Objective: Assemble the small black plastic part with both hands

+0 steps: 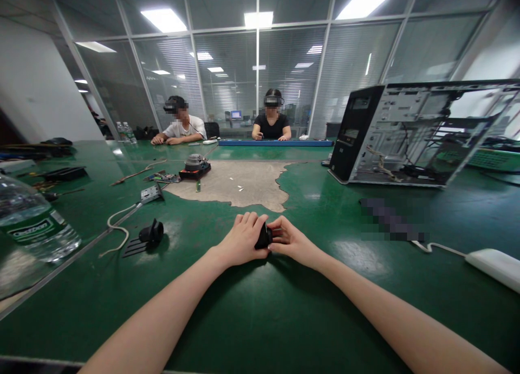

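Between my two hands is a small black rounded part (263, 237), mostly covered by my fingers, so its exact kind cannot be made out. My left hand (242, 238) wraps round it from the left, with the fingers over its far side. From the right, my right hand (290, 240) grips its edge between thumb and fingertips. Both hands are low over the green tabletop (260, 320). Off to the left lies a black plastic piece with a round collar and flat slats (151, 234).
An open computer case (357, 141) stands at the right, near a white power strip (493, 265). At left are a large water bottle (40, 222) and a metal bracket with a cable (151, 193). A dark device (195, 168) sits farther back. Two people sit across the table.
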The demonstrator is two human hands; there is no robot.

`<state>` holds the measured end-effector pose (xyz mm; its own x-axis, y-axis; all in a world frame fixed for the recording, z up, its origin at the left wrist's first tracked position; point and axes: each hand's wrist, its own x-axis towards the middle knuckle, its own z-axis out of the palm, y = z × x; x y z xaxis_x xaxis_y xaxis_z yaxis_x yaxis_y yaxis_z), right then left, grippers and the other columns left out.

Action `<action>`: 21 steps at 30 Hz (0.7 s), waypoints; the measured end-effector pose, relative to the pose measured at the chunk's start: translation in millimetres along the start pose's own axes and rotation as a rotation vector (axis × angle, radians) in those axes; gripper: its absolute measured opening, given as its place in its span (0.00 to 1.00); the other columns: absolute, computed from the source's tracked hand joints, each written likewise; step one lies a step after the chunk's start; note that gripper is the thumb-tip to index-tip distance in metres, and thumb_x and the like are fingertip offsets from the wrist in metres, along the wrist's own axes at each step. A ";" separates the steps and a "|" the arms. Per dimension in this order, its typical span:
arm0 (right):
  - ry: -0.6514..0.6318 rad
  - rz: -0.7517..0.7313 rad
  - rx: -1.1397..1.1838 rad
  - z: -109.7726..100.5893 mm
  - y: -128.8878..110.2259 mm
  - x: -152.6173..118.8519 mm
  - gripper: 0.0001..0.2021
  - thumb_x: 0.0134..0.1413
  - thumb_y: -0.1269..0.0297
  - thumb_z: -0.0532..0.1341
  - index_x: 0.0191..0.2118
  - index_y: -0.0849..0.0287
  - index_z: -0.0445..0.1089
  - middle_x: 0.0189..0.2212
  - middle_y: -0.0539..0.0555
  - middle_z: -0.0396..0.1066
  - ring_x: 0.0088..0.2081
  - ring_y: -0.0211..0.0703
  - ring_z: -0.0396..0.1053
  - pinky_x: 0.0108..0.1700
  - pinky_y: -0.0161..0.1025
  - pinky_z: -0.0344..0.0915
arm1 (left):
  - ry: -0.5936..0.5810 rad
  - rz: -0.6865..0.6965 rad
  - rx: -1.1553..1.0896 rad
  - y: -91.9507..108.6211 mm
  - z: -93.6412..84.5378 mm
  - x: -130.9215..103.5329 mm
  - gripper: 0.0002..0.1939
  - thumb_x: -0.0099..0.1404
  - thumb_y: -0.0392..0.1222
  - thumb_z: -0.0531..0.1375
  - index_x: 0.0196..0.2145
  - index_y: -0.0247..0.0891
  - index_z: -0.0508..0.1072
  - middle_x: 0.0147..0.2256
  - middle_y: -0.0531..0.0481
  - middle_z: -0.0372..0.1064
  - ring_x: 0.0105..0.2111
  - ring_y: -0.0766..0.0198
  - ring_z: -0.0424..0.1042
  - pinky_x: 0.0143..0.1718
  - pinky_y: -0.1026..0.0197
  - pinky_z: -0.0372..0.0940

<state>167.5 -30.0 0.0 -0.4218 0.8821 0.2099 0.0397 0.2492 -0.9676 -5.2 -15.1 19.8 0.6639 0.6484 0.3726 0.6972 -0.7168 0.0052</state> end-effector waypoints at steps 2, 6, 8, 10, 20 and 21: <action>-0.004 -0.008 -0.006 -0.2 -0.1 -0.3 0.17 0.40 0.66 0.64 0.37 0.56 0.57 0.36 0.50 0.62 0.40 0.40 0.65 0.44 0.44 0.63 | 0.000 -0.002 0.002 0.3 -0.1 0.0 0.34 0.48 0.49 0.59 0.50 0.36 0.53 0.40 0.45 0.57 0.41 0.53 0.57 0.42 0.54 0.52; 0.024 -0.038 -0.044 -1.0 2.0 0.6 0.12 0.45 0.65 0.61 0.36 0.56 0.58 0.36 0.50 0.62 0.42 0.40 0.64 0.45 0.43 0.62 | 0.009 -0.012 -0.008 1.0 -0.7 0.1 0.31 0.50 0.50 0.57 0.49 0.37 0.53 0.39 0.45 0.57 0.41 0.53 0.57 0.42 0.53 0.52; 0.035 -0.040 -0.061 -1.0 3.5 1.4 0.12 0.46 0.64 0.60 0.38 0.56 0.58 0.37 0.50 0.62 0.41 0.40 0.65 0.46 0.43 0.61 | 0.007 -0.010 -0.011 1.2 -1.0 0.3 0.31 0.50 0.50 0.57 0.50 0.37 0.53 0.40 0.45 0.57 0.41 0.53 0.57 0.42 0.53 0.52; 0.041 -0.027 -0.061 -0.7 4.4 1.9 0.15 0.46 0.64 0.60 0.40 0.56 0.58 0.37 0.51 0.62 0.41 0.40 0.65 0.46 0.43 0.61 | 0.007 -0.007 -0.010 1.2 -1.0 0.4 0.32 0.50 0.50 0.57 0.50 0.38 0.53 0.40 0.45 0.57 0.41 0.53 0.57 0.42 0.53 0.52; 0.009 -0.004 -0.021 -0.7 0.4 1.1 0.17 0.40 0.65 0.64 0.37 0.56 0.58 0.36 0.50 0.62 0.39 0.38 0.65 0.45 0.43 0.62 | -0.006 -0.007 -0.014 0.5 -1.6 0.3 0.33 0.48 0.49 0.58 0.50 0.37 0.52 0.40 0.45 0.56 0.41 0.54 0.56 0.42 0.54 0.51; 0.017 -0.014 -0.033 -0.8 0.4 1.0 0.15 0.42 0.65 0.63 0.37 0.56 0.58 0.36 0.50 0.62 0.39 0.38 0.65 0.45 0.43 0.62 | -0.006 -0.008 -0.018 0.7 -1.8 0.3 0.33 0.49 0.49 0.58 0.50 0.37 0.52 0.40 0.45 0.56 0.41 0.54 0.56 0.42 0.54 0.51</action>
<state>167.8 -28.7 0.0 -0.4071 0.8850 0.2261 0.0636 0.2744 -0.9595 -5.0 -15.8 21.6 0.6597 0.6557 0.3672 0.6977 -0.7160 0.0249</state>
